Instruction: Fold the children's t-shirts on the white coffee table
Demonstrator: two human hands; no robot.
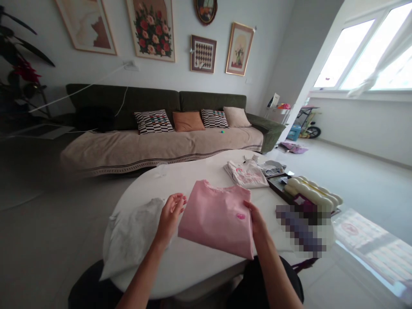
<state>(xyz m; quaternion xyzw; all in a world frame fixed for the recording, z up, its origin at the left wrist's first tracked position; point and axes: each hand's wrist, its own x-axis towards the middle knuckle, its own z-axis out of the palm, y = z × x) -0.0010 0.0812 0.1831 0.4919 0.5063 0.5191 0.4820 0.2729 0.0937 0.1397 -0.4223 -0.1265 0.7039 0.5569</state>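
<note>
Got the right hand [256,218] clamped on one side of a folded pink shirt [215,221], with most fingers hidden behind it, and the left hand [173,211] loosely curled and empty, just beside the opposite edge. Seeing a dark green sofa [212,101] at the back, pretty much lost in shadow toward the left, then a rounded white table [180,180], partly blocked by cloth. Can't tell the type of that crumpled pale fabric [133,236] on the left. Holding the pink shirt, smooth and boxy, over the table's near part. Can't read the white shirt's [246,172] print or the tiny, blurry pink emblem [240,216].
</note>
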